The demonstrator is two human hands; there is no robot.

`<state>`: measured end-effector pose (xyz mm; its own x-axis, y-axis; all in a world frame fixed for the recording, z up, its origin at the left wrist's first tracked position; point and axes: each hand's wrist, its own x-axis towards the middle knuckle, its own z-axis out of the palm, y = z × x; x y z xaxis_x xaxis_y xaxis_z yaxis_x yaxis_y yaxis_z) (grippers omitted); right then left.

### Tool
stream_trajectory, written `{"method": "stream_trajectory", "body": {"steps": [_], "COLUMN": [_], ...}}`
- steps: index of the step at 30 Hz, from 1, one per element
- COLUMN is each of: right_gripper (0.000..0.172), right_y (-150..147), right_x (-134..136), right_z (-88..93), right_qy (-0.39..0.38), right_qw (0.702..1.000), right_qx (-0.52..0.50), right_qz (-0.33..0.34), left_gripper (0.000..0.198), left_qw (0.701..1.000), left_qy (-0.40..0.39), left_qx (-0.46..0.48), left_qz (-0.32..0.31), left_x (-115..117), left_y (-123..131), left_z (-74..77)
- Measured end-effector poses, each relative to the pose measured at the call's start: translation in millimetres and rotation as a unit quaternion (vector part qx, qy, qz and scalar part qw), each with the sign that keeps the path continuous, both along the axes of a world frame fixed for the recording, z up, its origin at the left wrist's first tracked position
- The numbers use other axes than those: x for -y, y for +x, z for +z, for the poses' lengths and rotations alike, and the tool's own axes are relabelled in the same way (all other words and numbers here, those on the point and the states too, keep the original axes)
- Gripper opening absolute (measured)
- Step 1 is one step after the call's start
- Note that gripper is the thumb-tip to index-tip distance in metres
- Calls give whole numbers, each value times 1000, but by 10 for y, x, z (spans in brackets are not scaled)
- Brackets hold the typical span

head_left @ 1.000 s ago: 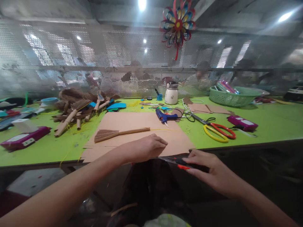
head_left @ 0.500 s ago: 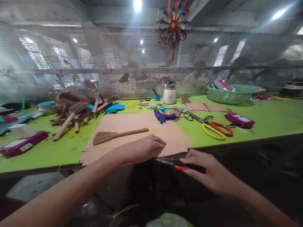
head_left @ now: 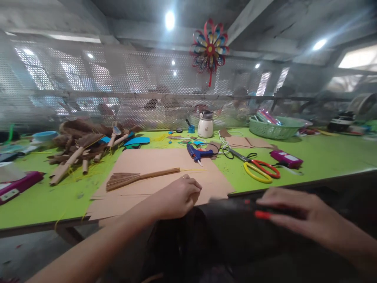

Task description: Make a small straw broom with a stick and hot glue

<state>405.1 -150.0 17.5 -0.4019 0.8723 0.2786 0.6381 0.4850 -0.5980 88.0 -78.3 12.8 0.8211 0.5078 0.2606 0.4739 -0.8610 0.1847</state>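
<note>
My left hand (head_left: 180,196) has its fingers curled down at the near edge of a brown paper sheet (head_left: 159,158), pinching that edge; the fingertips are partly hidden. To the right, beyond the table's front edge, my right hand (head_left: 297,210) is closed round red-and-black-handled scissors (head_left: 262,214). They are smeared by motion, the blades pointing left and apart from the paper. A pleated brown paper fan strip (head_left: 123,181) lies on the sheet, narrow end to the right. A yellow strand (head_left: 193,169) runs from that end.
A blue glue gun (head_left: 198,153) rests at the sheet's far right corner. Large scissors (head_left: 259,171) with red and yellow handles lie beside it. Behind are a white bottle (head_left: 205,126) and a green basket (head_left: 273,129). Brown paper rolls (head_left: 67,165) pile up at left.
My right hand has moved right with the scissors, away from the paper's near edge. My left hand stays at the sheet. The camera view has tilted up a little.
</note>
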Motion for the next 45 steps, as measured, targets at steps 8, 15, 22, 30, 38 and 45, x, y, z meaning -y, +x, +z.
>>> {"method": "stream_trajectory", "body": {"steps": [8, 15, 22, 30, 38, 45], "right_gripper": [41, 42, 34, 23, 35, 38], "right_y": [455, 439, -179, -796, -625, -103], "right_x": [-1782, -2519, -1492, -842, -1103, -2003], "right_z": [-95, 28, 141, -49, 162, 214], "right_qy": [93, 49, 75, 198, 331, 130], "right_qw": [926, 911, 995, 946, 933, 939], "right_qx": [-23, 6, 25, 161, 115, -13], "right_qz": [-366, -409, -68, 201, 78, -319], "left_gripper": [34, 34, 27, 4, 37, 31], "left_qw": [990, 980, 965, 965, 958, 939], "left_qy": [36, 131, 217, 210, 133, 79], "left_qx": [-18, -76, -94, -88, 185, 243], "left_qz": [138, 126, 113, 125, 172, 232], "left_x": [99, 165, 111, 157, -63, -135], "left_y": [125, 182, 216, 181, 80, -235], "left_z": [-74, -110, -254, -125, 196, 126]}}
